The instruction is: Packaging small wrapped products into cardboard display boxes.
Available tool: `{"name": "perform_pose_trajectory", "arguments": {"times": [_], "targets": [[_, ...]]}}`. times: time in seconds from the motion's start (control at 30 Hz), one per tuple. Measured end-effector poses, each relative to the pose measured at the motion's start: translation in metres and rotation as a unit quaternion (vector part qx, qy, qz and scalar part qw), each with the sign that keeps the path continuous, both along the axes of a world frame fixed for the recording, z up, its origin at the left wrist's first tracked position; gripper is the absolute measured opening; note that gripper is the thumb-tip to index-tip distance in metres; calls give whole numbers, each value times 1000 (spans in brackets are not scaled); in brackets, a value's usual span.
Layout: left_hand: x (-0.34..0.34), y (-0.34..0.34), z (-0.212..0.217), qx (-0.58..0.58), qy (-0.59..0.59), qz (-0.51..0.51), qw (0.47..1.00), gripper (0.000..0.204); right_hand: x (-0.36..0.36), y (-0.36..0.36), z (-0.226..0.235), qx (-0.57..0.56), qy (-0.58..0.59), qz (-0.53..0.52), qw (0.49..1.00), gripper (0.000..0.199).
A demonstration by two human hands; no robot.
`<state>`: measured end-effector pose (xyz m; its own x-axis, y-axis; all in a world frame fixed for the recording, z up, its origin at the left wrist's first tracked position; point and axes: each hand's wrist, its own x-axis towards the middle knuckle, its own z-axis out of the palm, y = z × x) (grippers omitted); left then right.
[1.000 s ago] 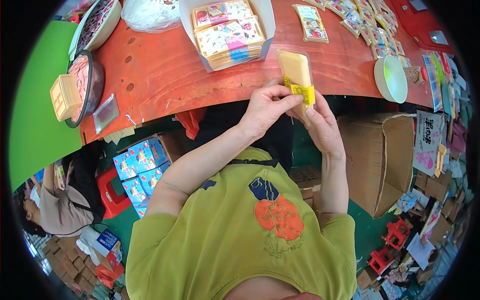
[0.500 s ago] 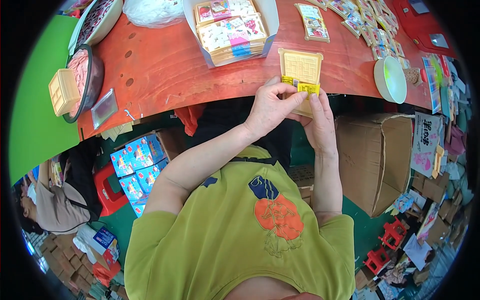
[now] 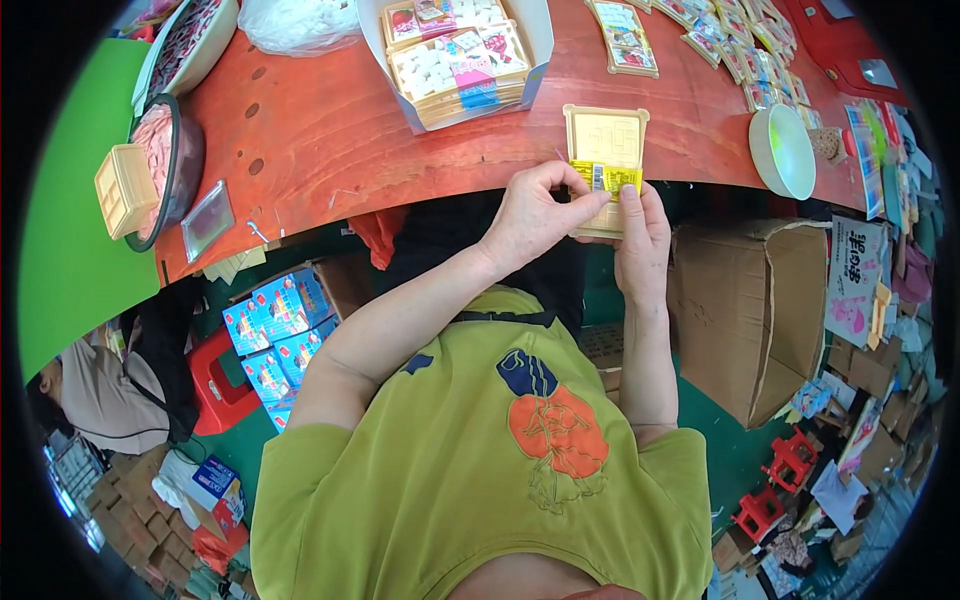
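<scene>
In front of me, at the table's near edge, is a shallow cream plastic tray (image 3: pixel 606 135), with its patterned face toward me. Across its middle lies a yellow printed paper band (image 3: pixel 592 176). My left hand (image 3: pixel 540 212) pinches at the band and the tray's left side, its thumb and forefinger pressed close together. From the right, my right hand (image 3: pixel 643 235) grips the tray's edge, its thumb lying over the band's right end. The fingers behind the tray are hidden.
An open carton (image 3: pixel 420 118) holds several banded trays. To the right stand a pale bowl (image 3: pixel 781 155) and scattered small packs (image 3: pixel 740 60). On the left are a dark-rimmed basin (image 3: pixel 185 165) and another cream tray (image 3: pixel 125 190). A large cardboard box (image 3: pixel 722 320) stands below the table.
The yellow band's two separate-looking parts now lie flat together across the tray. My left thumb has drawn back from the right part, and the tray has shifted slightly downward.
</scene>
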<state>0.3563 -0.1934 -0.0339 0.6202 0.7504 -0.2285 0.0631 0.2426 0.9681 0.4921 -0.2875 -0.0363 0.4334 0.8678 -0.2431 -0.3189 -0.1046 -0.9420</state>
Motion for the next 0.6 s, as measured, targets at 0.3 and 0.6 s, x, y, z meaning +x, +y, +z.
{"name": "perform_pose_trajectory", "arguments": {"times": [0.3, 0.6], "targets": [[8, 2, 1, -147, -117, 63, 980, 31, 4, -6, -8, 8, -18, -9, 1000, 30], [0, 6, -6, -189, -99, 23, 977, 33, -6, 1, -5, -14, -37, -32, 999, 27]]}}
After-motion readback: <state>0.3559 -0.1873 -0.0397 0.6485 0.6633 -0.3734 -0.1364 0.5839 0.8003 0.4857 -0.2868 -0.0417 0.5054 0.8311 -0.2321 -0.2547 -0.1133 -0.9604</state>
